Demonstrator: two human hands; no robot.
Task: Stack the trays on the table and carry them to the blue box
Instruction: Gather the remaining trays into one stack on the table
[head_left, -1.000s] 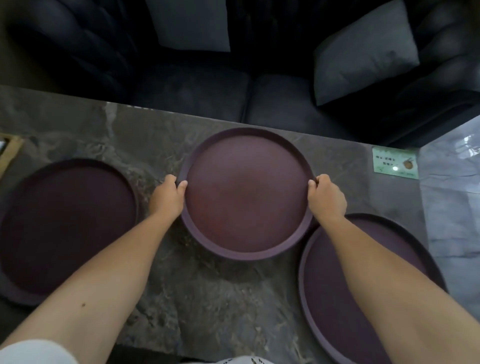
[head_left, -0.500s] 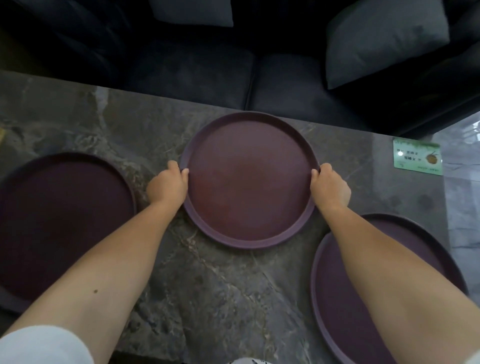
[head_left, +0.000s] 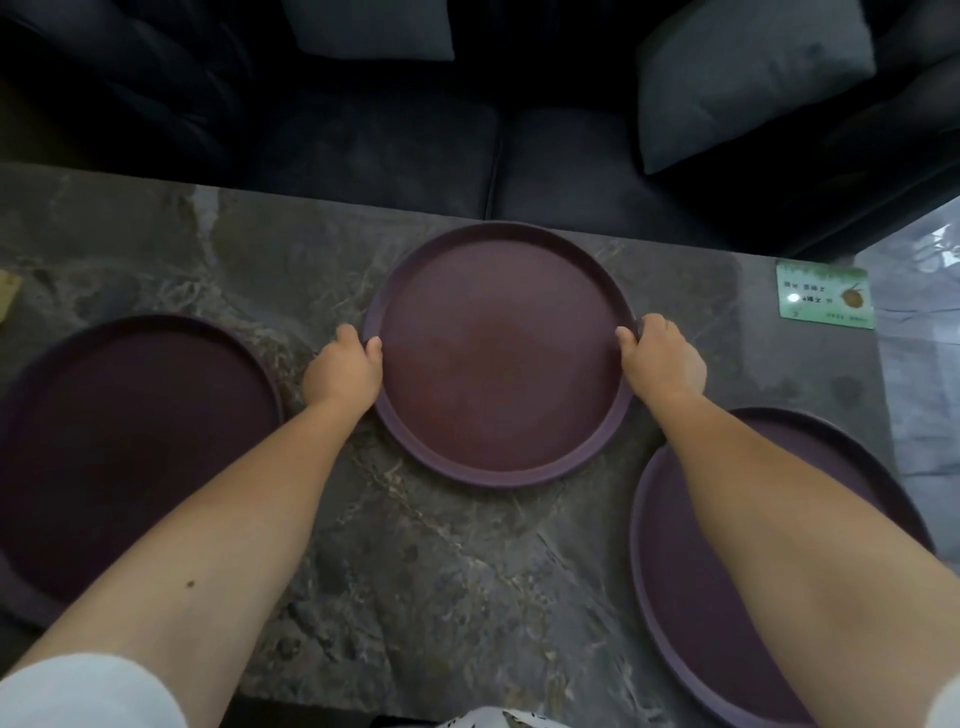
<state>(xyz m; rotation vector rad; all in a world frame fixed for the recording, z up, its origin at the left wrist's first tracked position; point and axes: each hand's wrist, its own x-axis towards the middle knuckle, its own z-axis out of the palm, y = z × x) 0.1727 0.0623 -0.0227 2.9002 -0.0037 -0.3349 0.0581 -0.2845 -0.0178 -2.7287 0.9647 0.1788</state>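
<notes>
Three round dark-purple trays lie on a grey marble table (head_left: 441, 571). The middle tray (head_left: 498, 358) sits near the table's far edge. My left hand (head_left: 345, 371) grips its left rim, thumb over the edge. My right hand (head_left: 662, 358) grips its right rim the same way. A second tray (head_left: 130, 447) lies at the left, apart from the middle one. A third tray (head_left: 727, 597) lies at the near right, partly hidden under my right forearm. No blue box is in view.
A dark sofa (head_left: 467, 145) with grey cushions (head_left: 748, 73) stands just beyond the table's far edge. A green card (head_left: 823, 301) lies at the table's far right corner. Shiny grey floor (head_left: 924, 389) shows to the right of the table.
Both hands have kept their hold on the middle tray's rim. The view has shifted slightly; the tray now appears a little nearer the far edge.
</notes>
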